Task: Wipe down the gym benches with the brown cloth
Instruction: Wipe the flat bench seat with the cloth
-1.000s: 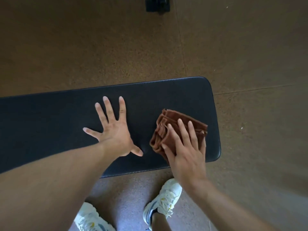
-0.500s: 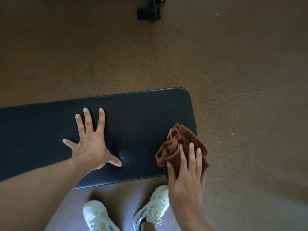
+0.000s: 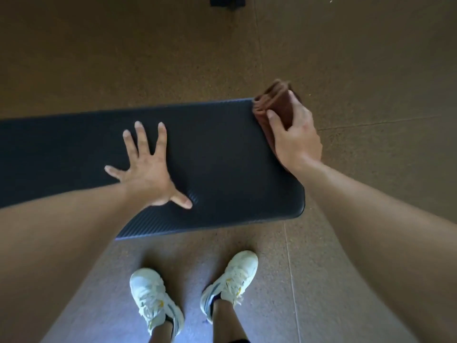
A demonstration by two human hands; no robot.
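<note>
We're wiping the end edge of the bench [image 3: 222, 154]. Our right hand [image 3: 295, 139] grips the folded brown cloth [image 3: 273, 105] at the bench's far right corner, thumb on top and fingers curled over the end. Our left hand [image 3: 146, 174] lies flat on the pad, fingers spread wide, holding nothing. Next move likely calls for dragging the cloth along that short edge toward us. The bench's long axis runs left to right, its rounded end pointing right.
</note>
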